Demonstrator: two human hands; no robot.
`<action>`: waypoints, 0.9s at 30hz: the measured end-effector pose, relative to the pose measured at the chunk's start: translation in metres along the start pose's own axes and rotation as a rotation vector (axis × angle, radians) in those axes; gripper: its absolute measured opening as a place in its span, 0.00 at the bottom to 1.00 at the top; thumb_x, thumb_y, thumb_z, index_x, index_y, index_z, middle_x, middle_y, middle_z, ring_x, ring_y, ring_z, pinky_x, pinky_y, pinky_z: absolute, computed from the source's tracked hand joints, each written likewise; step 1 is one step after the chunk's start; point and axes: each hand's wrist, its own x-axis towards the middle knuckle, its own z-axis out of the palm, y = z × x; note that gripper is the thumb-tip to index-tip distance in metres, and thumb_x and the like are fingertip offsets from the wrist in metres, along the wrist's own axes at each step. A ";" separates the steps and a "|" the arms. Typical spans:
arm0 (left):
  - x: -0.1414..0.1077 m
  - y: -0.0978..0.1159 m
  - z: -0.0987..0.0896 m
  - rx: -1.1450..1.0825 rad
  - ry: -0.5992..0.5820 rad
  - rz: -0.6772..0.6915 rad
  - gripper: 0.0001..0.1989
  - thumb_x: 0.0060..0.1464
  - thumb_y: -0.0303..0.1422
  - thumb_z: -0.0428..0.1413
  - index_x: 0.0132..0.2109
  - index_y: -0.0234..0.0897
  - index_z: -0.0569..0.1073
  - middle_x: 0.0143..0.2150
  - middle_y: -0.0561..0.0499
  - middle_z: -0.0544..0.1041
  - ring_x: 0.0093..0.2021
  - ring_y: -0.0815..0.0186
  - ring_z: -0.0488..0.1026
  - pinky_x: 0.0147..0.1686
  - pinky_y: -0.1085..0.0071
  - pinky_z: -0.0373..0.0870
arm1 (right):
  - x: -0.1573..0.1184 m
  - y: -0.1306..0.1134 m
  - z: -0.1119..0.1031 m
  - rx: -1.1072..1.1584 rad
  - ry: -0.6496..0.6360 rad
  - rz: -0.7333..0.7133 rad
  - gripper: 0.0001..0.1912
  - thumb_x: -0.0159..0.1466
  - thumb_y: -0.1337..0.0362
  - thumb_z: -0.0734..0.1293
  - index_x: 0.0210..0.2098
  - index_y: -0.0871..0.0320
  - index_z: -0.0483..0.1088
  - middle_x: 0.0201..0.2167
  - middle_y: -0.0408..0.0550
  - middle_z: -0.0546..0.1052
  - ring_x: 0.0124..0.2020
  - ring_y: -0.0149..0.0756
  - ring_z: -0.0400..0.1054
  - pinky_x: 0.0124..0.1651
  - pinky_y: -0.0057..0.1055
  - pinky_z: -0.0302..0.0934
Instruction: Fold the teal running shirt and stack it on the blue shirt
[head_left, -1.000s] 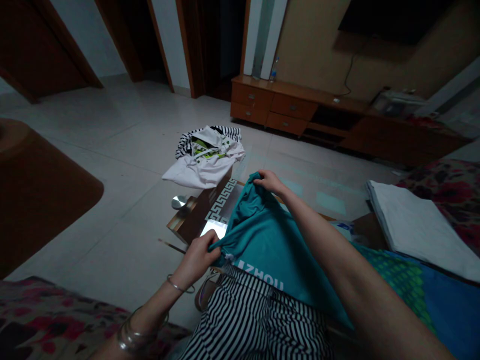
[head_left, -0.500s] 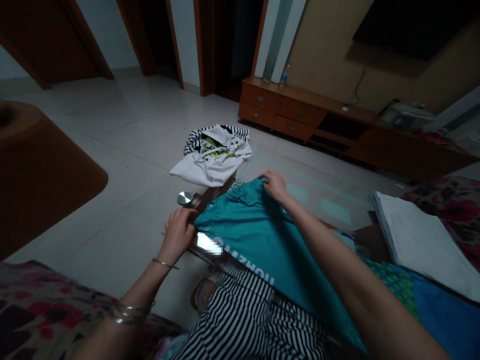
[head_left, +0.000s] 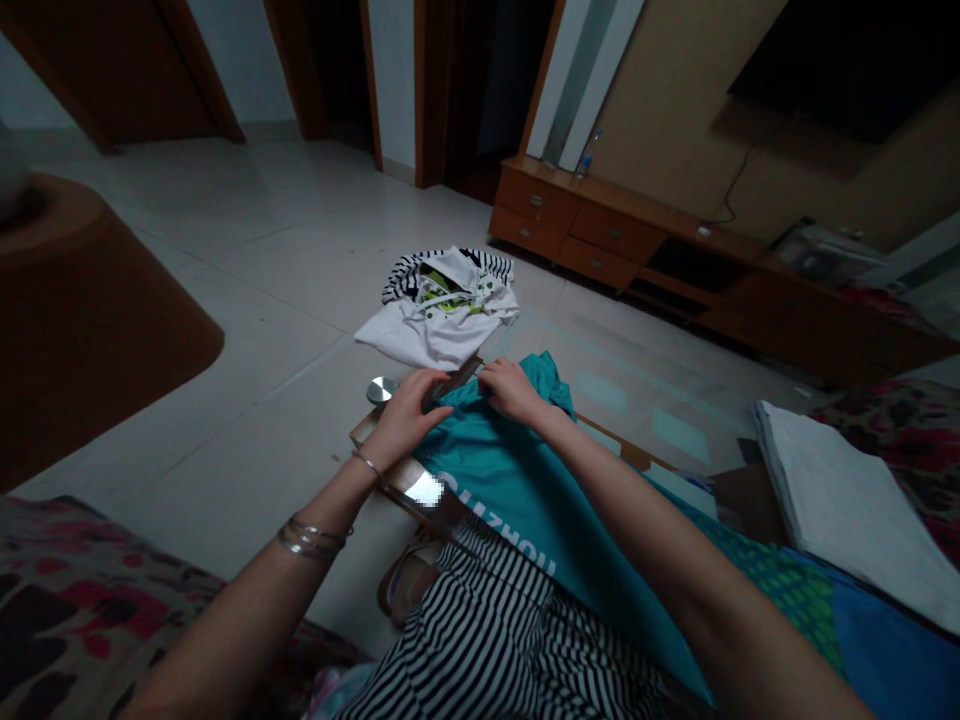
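A teal garment (head_left: 517, 490) with white lettering is spread over the low table (head_left: 367, 425) in front of me, its far end bunched. My right hand (head_left: 514, 390) grips the garment's far edge, fingers curled closed on the cloth. Just left of it, my left hand (head_left: 409, 420) rests at the garment's left corner, with thumb and fingers apart. Bracelets circle my left wrist. Beside the left hand, a round shiny metal knob (head_left: 381, 390) stands at the table's corner. A bright reflection lies on the tabletop below that hand.
White and black-striped clothes (head_left: 442, 320) lie in a heap beyond the table's far end. On the right are folded white cloth (head_left: 847, 490) and blue-green fabric (head_left: 862, 610). A brown rounded piece of furniture (head_left: 105, 330) stands left; a wooden TV cabinet (head_left: 570, 225) lines the wall.
My left hand has moved up and right, its fingers loosening from the corner. The right hand has shifted slightly left and down, and the garment's far end is now bunched beyond it.
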 end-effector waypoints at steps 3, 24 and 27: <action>0.028 -0.008 0.016 -0.215 -0.242 0.022 0.27 0.48 0.31 0.62 0.56 0.36 0.67 0.56 0.42 0.71 0.56 0.58 0.69 0.55 0.61 0.66 | -0.009 0.007 -0.002 0.102 0.025 0.021 0.10 0.58 0.75 0.64 0.37 0.59 0.73 0.36 0.49 0.76 0.42 0.39 0.64 0.44 0.31 0.54; -0.019 -0.043 -0.010 0.025 -0.257 -0.382 0.19 0.45 0.34 0.55 0.47 0.35 0.72 0.31 0.52 0.73 0.31 0.63 0.72 0.30 0.71 0.66 | 0.029 0.037 0.036 0.221 0.021 0.263 0.08 0.62 0.62 0.69 0.40 0.56 0.78 0.41 0.47 0.80 0.42 0.36 0.71 0.42 0.27 0.59; -0.039 -0.032 -0.016 -0.013 -0.198 -0.419 0.20 0.47 0.34 0.54 0.49 0.35 0.70 0.30 0.53 0.71 0.30 0.65 0.70 0.29 0.71 0.66 | 0.031 0.037 0.039 0.234 0.015 0.230 0.08 0.62 0.64 0.69 0.40 0.57 0.78 0.42 0.48 0.79 0.43 0.36 0.71 0.45 0.27 0.60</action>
